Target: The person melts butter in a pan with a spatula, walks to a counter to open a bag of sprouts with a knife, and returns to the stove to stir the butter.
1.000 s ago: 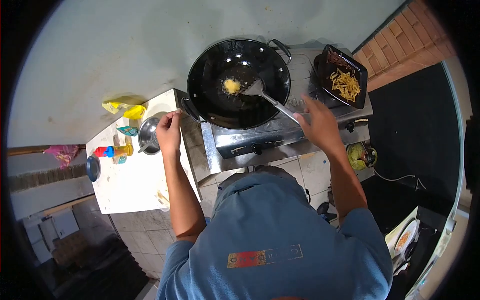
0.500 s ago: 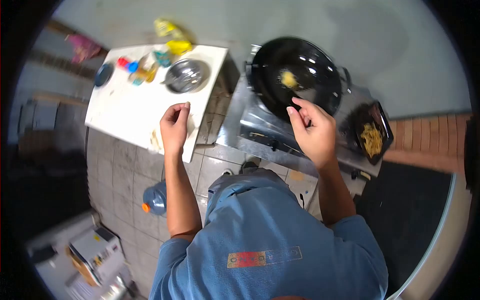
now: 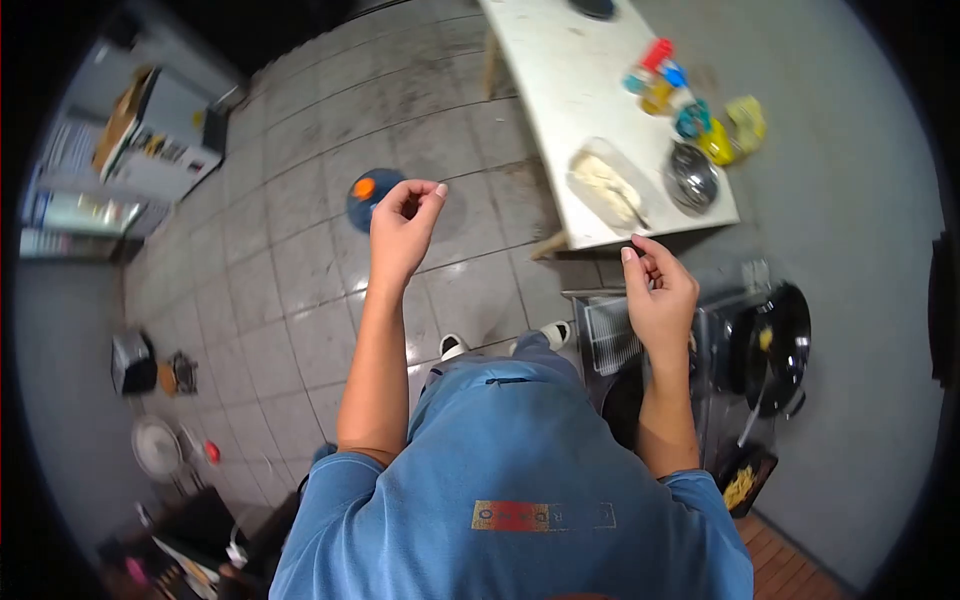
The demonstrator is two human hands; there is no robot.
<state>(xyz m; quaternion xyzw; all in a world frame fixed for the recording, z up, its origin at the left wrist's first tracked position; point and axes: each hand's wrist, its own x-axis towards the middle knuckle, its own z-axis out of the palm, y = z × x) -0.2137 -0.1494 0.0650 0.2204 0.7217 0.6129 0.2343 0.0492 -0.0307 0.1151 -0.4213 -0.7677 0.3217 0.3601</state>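
Note:
My left hand (image 3: 408, 225) is raised above the tiled floor, its fingers curled in and the thumb pressed to the forefinger. Nothing shows in it. In the view it overlaps a blue water jug (image 3: 362, 212) with an orange cap. My right hand (image 3: 665, 290) hangs near the table corner, loosely curled, with a small gap between thumb and forefinger and nothing visible held. Just beyond its fingertips, a clear container (image 3: 628, 172) holds a pale, thick mixture (image 3: 600, 182) and a spoon (image 3: 640, 214). Beside that stands a shiny metal bowl (image 3: 692, 180).
Bottles and packets (image 3: 660, 85) stand farther along the white table (image 3: 540, 70). At right, a black wok (image 3: 792, 320) with a yellow piece inside sits on the stove, a long-handled utensil (image 3: 748, 425) across its rim. Below is a dark tray of yellow strips (image 3: 738, 488).
My view has swung left, away from the wok toward the table and floor. My right hand is now by the table corner instead of before the wok. Both hands stay curled.

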